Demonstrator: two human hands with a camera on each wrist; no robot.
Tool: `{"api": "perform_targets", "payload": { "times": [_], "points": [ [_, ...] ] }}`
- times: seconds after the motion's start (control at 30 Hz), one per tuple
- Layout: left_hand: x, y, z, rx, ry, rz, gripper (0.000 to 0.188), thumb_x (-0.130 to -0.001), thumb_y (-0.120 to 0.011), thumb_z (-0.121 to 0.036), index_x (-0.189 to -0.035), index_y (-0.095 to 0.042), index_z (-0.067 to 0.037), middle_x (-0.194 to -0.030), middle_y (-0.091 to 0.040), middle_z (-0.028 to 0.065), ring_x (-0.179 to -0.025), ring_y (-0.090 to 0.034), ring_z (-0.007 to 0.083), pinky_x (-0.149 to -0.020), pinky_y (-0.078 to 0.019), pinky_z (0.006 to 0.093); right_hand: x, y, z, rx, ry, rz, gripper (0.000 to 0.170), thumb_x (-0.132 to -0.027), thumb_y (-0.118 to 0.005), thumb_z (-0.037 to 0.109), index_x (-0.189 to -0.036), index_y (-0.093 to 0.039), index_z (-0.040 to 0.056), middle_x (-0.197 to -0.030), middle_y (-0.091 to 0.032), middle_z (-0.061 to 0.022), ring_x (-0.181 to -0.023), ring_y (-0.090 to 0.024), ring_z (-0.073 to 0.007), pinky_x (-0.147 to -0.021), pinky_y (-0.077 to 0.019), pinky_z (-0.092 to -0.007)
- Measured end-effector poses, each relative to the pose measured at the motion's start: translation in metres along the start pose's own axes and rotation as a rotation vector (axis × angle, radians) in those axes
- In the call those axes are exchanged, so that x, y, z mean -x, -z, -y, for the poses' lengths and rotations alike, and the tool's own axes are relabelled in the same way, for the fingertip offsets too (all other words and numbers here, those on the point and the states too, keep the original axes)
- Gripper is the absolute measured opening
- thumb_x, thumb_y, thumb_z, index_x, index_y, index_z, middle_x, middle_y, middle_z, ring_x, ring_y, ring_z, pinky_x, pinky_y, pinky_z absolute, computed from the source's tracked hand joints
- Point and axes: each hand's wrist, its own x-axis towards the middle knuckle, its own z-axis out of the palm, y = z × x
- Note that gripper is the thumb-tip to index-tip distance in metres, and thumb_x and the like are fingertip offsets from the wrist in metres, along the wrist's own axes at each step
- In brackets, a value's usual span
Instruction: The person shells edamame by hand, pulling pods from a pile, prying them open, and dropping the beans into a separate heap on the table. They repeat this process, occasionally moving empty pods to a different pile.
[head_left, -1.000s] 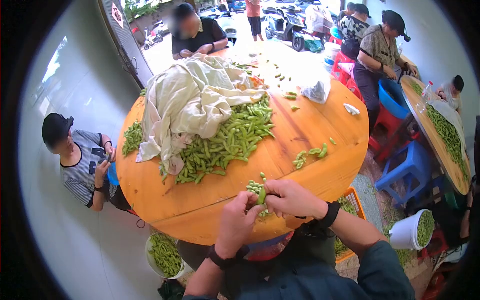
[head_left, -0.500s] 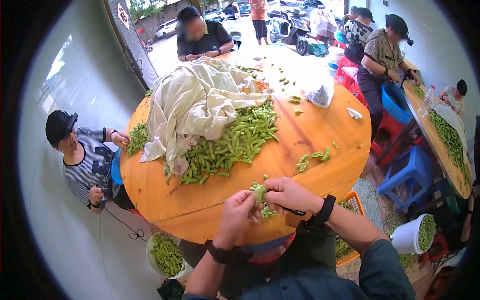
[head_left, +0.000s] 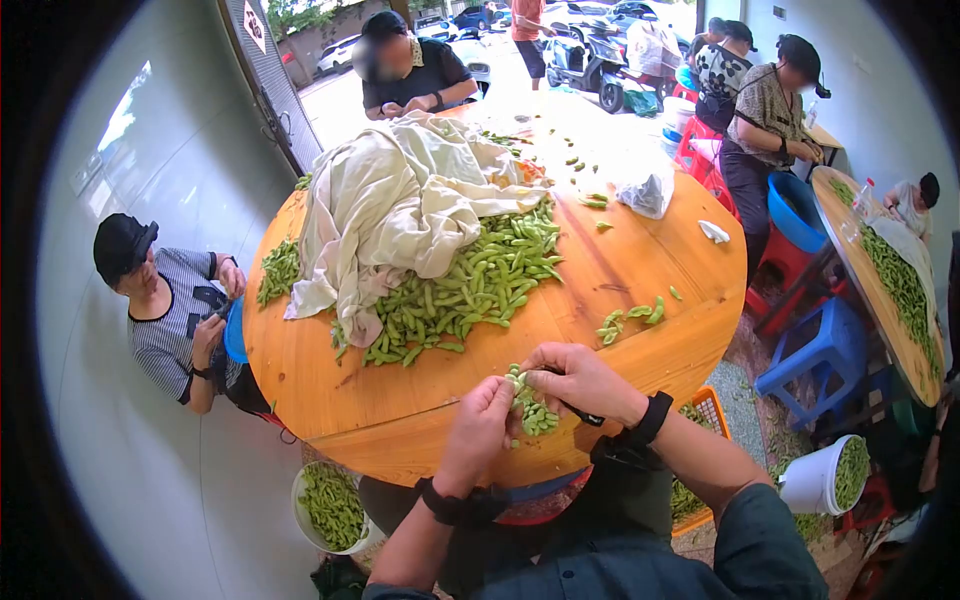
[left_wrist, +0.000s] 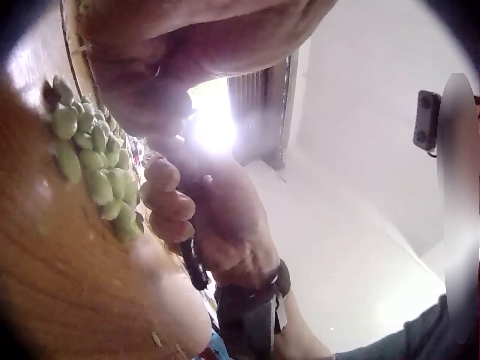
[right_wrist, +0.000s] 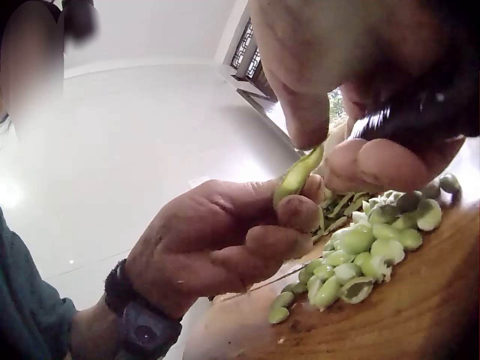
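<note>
My left hand (head_left: 478, 422) pinches a green edamame pod (right_wrist: 298, 178) between thumb and fingers, over the near edge of the round table (head_left: 400, 415). My right hand (head_left: 592, 382) meets it from the right, its thumb at the pod's upper end in the right wrist view. The right fingers curl round a slim black tool (right_wrist: 414, 105); its dark end (left_wrist: 196, 266) sticks out below the fist, and its tip is hidden. Close below both hands lies a small heap of shelled green beans (right_wrist: 358, 259) on the wood.
A large pile of edamame pods (head_left: 470, 290) lies mid-table, partly under a cream cloth (head_left: 390, 200). A few loose pods (head_left: 640, 312) lie at the right. White buckets of pods (head_left: 332, 508) and an orange crate (head_left: 712, 410) stand below. Other people sit around both tables.
The pod between my hands has moved slightly, and the right hand has shifted a little down, uncovering more of the bean heap. The person at left has brought both hands together again.
</note>
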Motion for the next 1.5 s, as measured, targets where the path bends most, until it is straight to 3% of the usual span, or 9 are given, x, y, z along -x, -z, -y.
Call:
{"api": "perform_targets", "payload": {
  "times": [0.07,0.2,0.27,0.43,0.5,0.7,0.9,1.23,1.5],
  "points": [
    [-0.001,0.001,-0.002,0.221,0.148,0.027,0.026,-0.104,-0.045,-0.029,-0.093,-0.056,-0.007,-0.072,-0.058,-0.001,-0.052,-0.051,0.0065,-0.047,-0.042,0.0205,-0.001,0.0,-0.002,0.025,0.057,-0.029,0.02,-0.095,-0.06,0.02,-0.098,-0.062,-0.0001,-0.069,-0.06,-0.0022,-0.052,-0.056,-0.008,-0.047,-0.0474,-0.0235],
    [-0.004,-0.002,0.002,0.045,0.047,0.006,0.022,-0.103,-0.048,-0.024,-0.101,-0.057,-0.005,-0.075,-0.059,-0.0006,-0.056,-0.052,0.0067,-0.05,-0.0429,0.0209,0.002,-0.003,0.006,0.085,0.05,-0.065,0.017,-0.096,-0.058,0.017,-0.096,-0.063,0.0004,-0.067,-0.059,-0.0012,-0.055,-0.057,-0.0076,-0.047,-0.0478,-0.0238],
    [-0.003,-0.012,0.006,-0.236,-0.321,-0.146,0.019,-0.099,-0.054,-0.015,-0.113,-0.057,-0.002,-0.082,-0.062,0.0023,-0.063,-0.056,0.0093,-0.054,-0.0454,0.0231,0.002,-0.006,0.009,0.207,0.035,-0.137,0.02,-0.095,-0.057,0.017,-0.087,-0.063,-0.0005,-0.062,-0.058,-0.0054,-0.054,-0.059,-0.0125,-0.048,-0.0481,-0.0285],
    [-0.012,-0.01,0.013,-0.438,-0.575,-0.213,0.024,-0.092,-0.057,-0.006,-0.115,-0.057,0.001,-0.089,-0.064,0.0077,-0.071,-0.059,0.0123,-0.058,-0.0479,0.0275,-0.005,-0.003,-0.002,0.427,0.186,-0.177,0.03,-0.092,-0.057,0.022,-0.075,-0.058,-0.0023,-0.062,-0.057,-0.0172,-0.052,-0.059,-0.0255,-0.051,-0.0464,-0.0373],
    [-0.016,-0.007,0.014,-0.566,-0.715,-0.208,0.02,-0.093,-0.056,-0.007,-0.111,-0.058,0.003,-0.088,-0.064,0.0087,-0.072,-0.06,0.0129,-0.062,-0.0491,0.0284,-0.006,-0.004,-0.003,0.432,0.177,-0.142,0.029,-0.093,-0.057,0.02,-0.076,-0.058,-0.0022,-0.061,-0.058,-0.014,-0.051,-0.059,-0.0211,-0.049,-0.0457,-0.0345],
    [-0.002,-0.012,-0.008,-0.264,-0.242,-0.105,0.021,-0.097,-0.053,-0.012,-0.109,-0.058,0.004,-0.093,-0.065,0.0166,-0.083,-0.064,0.0231,-0.073,-0.0498,0.0338,0.002,-0.007,0.012,0.171,-0.009,-0.103,0.03,-0.098,-0.055,0.022,-0.077,-0.058,0.0013,-0.059,-0.057,-0.0028,-0.048,-0.056,-0.0096,-0.043,-0.0425,-0.0246],
    [-0.012,-0.013,0.003,-0.563,-0.644,-0.307,0.017,-0.096,-0.055,-0.013,-0.103,-0.06,0.002,-0.092,-0.062,0.0189,-0.083,-0.062,0.0352,-0.072,-0.0491,0.0398,0.0,-0.01,0.011,-0.206,-0.156,-0.105,0.023,-0.1,-0.053,0.024,-0.087,-0.057,0.006,-0.058,-0.055,-0.0008,-0.044,-0.052,-0.0095,-0.042,-0.0431,-0.0242],
    [-0.017,-0.01,0.012,-0.443,-0.581,-0.308,0.017,-0.096,-0.055,-0.014,-0.101,-0.062,0.001,-0.09,-0.06,0.019,-0.085,-0.06,0.0375,-0.072,-0.048,0.041,-0.006,-0.028,-0.001,-0.478,-0.21,-0.218,0.024,-0.099,-0.055,0.027,-0.085,-0.055,0.0074,-0.061,-0.054,-0.0008,-0.046,-0.053,-0.01,-0.04,-0.0422,-0.0242],
    [-0.01,-0.015,0.011,-0.658,-0.654,-0.297,0.02,-0.096,-0.054,-0.013,-0.103,-0.061,0.005,-0.088,-0.061,0.0187,-0.081,-0.061,0.0323,-0.071,-0.0475,0.0378,0.004,-0.023,0.006,0.168,0.049,-0.274,0.026,-0.099,-0.054,0.022,-0.08,-0.055,0.0048,-0.055,-0.054,0.0,-0.042,-0.051,-0.0072,-0.04,-0.041,-0.0215]
  ]
}}
